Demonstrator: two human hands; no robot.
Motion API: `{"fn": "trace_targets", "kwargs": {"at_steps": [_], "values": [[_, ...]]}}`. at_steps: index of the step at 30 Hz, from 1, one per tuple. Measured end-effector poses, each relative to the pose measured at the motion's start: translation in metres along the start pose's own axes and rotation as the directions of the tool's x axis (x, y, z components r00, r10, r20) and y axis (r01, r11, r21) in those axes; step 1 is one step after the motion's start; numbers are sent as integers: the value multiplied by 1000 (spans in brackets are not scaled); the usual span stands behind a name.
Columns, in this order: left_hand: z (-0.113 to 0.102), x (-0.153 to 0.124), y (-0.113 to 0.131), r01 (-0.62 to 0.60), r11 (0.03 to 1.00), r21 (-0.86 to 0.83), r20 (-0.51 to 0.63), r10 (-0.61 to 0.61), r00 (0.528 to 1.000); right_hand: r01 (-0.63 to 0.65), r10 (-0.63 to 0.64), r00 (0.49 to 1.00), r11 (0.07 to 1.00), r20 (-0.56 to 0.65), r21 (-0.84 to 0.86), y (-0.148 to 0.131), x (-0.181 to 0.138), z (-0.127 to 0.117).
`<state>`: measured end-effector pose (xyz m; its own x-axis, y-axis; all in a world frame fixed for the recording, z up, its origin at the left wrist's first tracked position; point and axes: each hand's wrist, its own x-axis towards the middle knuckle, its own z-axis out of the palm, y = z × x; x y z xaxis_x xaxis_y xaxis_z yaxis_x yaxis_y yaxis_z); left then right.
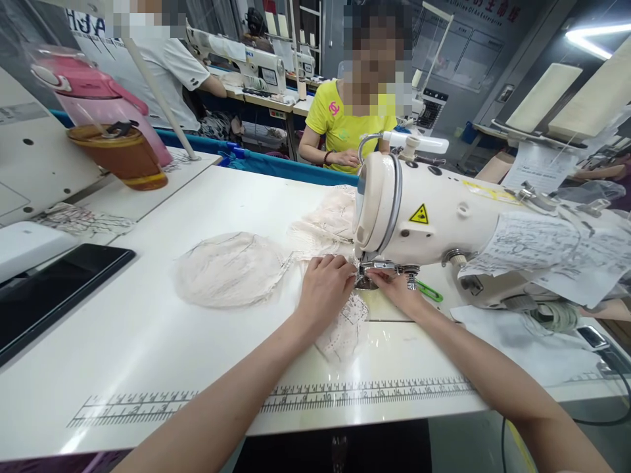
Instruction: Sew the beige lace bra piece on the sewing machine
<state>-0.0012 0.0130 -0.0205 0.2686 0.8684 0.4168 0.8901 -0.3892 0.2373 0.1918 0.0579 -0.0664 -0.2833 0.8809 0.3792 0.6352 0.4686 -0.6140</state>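
Pale, sheer lace fabric runs under the needle area of a white sewing machine. My left hand rests on this fabric just left of the presser foot, its fingers curled and pressed together on the cloth. On the other side of the foot is my right hand, thumb and fingers brought together close to the needle. Machine parts partly cover those fingertips, and what they grip is hidden. More of the pale cloth lies bunched behind my left hand, and a rounded sheer piece spreads flat to the left.
A green thread snipper lies right of my right hand. Handwritten papers hang on the machine. At left are a dark phone, an amber cup and a pink bottle. A person in yellow sits opposite.
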Motion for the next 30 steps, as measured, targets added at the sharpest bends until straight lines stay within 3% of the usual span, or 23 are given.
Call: {"fn": "trace_targets", "kwargs": {"at_steps": [7, 17, 30], "values": [[4, 2, 0, -39, 999, 13, -11, 39, 999, 25, -28, 999, 997, -39, -79, 1, -4, -2], [7, 1, 3, -44, 999, 20, -31, 45, 999, 106, -104, 994, 973, 19, -204, 3, -4, -6], [5, 2, 3, -101, 992, 79, -60, 106, 993, 130, -151, 985, 967, -80, -221, -6, -5, -3]]}}
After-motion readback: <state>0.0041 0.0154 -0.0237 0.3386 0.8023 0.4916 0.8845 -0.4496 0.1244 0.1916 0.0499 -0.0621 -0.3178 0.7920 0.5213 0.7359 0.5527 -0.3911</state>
